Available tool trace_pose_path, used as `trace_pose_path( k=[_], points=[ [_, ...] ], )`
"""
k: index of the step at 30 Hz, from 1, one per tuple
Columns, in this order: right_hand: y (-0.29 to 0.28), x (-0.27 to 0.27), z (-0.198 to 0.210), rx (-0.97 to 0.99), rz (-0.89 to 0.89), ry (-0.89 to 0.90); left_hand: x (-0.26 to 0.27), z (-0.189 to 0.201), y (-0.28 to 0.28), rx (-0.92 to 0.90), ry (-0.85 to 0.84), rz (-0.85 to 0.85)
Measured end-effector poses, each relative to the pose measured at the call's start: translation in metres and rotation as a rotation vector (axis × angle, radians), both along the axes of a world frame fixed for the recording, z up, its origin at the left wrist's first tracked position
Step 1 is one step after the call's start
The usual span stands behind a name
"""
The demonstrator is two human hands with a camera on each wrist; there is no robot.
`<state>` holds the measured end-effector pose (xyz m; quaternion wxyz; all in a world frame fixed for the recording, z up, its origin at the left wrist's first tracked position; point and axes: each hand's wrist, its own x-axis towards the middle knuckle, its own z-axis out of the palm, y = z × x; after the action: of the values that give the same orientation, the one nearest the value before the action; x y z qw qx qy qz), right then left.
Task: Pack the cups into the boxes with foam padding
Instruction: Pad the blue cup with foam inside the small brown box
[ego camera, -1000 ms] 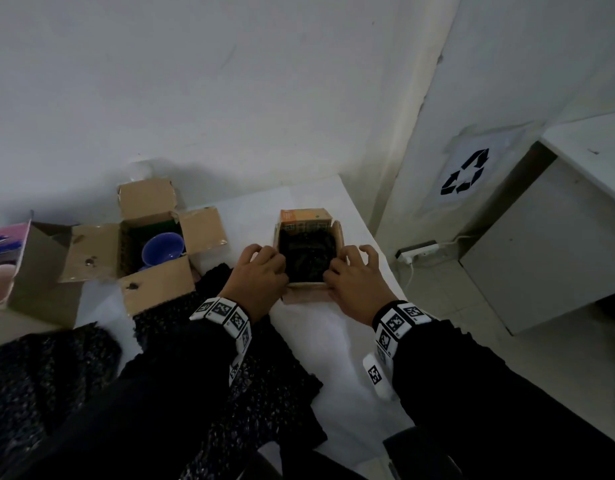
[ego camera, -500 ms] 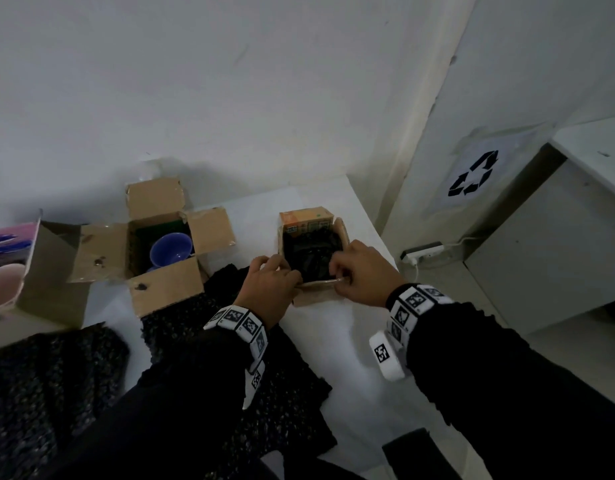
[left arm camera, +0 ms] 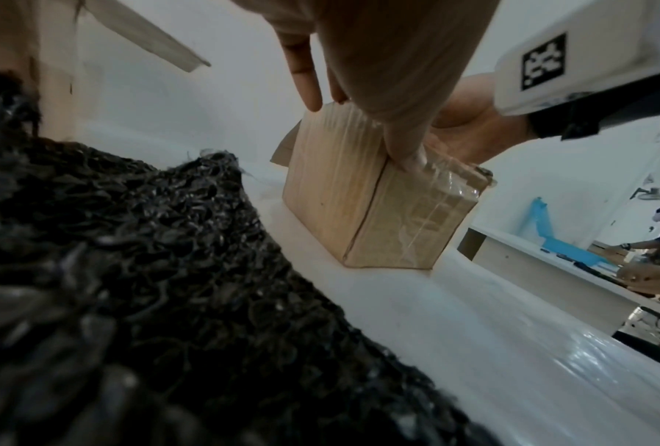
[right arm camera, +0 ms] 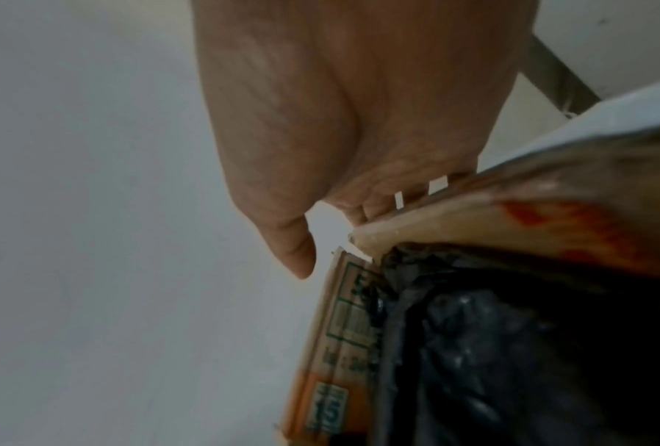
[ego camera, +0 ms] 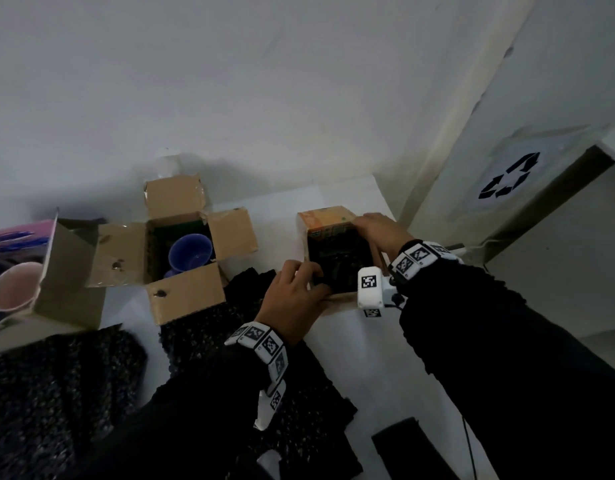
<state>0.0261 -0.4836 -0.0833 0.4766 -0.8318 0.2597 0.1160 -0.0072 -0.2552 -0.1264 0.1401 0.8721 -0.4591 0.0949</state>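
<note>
The left hand (ego camera: 292, 299) sits low in the centre of the head view, fingers curled over the near rim of the small brown cardboard box with orange print (ego camera: 325, 220), thumb pressed on its taped side in the left wrist view. The right hand (ego camera: 382, 232), just above and right of it, has its fingers curled over the box's far right flap; the right wrist view shows fingertips hooked behind that flap edge. Inside the box lies crumpled black foam padding (ego camera: 337, 268); whether a cup sits under it cannot be told.

Loose sheets of black foam netting (ego camera: 202, 344) spread across the white worktop (ego camera: 361, 348) at lower left. It looks soft and springy, so it probably needs pressing down before the flaps fold. The thin cardboard flaps will likely bend easily; holding them at the edges suits.

Further up and left, an open brown carton (ego camera: 192, 296) holds a blue cup (ego camera: 190, 252) on its side. At the far left edge, a pink cup (ego camera: 12, 285) rests in a pink-printed box (ego camera: 70, 282). Both cups are probably fragile.
</note>
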Motion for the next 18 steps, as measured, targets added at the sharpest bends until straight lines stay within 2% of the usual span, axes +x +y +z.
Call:
trace_pose_path(
  k=[6,10,13,18],
  points=[
    [0.001,0.009,0.013,0.277,-0.273,-0.245,0.004,0.006,0.003,-0.092,0.175,0.061],
    [-0.002,0.001,0.017,0.125,-0.205,-0.378,0.003,0.01,0.003,-0.162,0.242,0.053],
    [-0.002,-0.019,0.021,0.048,-0.169,-0.418,0.001,0.009,0.003,-0.252,0.345,0.113],
    [0.012,-0.071,0.03,0.459,-0.238,-0.379,-0.01,0.006,-0.002,-0.35,0.42,0.18]
  ],
)
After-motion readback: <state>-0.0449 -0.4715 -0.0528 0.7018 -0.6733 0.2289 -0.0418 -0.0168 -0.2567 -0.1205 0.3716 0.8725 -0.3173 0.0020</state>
